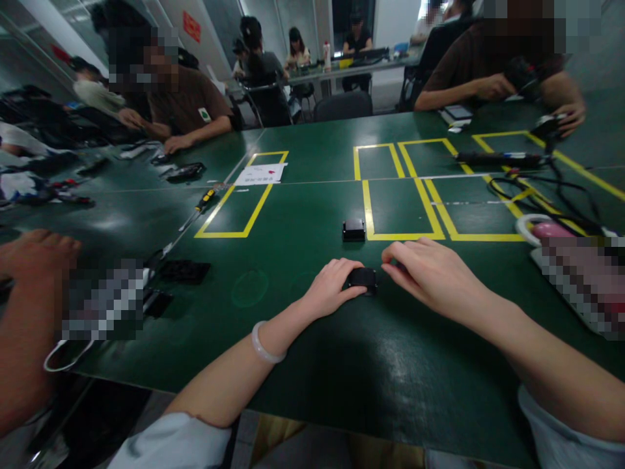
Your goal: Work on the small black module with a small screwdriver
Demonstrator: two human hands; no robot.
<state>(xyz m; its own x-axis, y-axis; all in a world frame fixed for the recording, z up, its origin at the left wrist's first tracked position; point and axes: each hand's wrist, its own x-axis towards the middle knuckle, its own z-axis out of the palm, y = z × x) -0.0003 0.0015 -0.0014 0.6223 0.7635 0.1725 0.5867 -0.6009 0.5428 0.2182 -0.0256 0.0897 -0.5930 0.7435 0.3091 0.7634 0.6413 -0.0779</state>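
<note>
A small black box-like part [364, 279] lies on the green table, its exact kind unclear. Around its left side, the thumb and fingers of my left hand [335, 284] are closed. My right hand [422, 273] hovers just right of that part, fingertips pinched together. Whatever the pinch holds, if anything, is too small or hidden to name. A second black part [353, 230], similar in size and with raised ends, sits a little farther away, beside the corner of a yellow tape outline.
Yellow tape rectangles [368, 208] mark the table [303, 352]. A screwdriver [205, 200], a paper sheet [260, 174] and flat black pieces [184, 271] lie leftward. Cables [530, 195] and a blurred-out object [583, 280] are at right. Co-workers sit opposite; another person's arm [29, 326] enters from the left.
</note>
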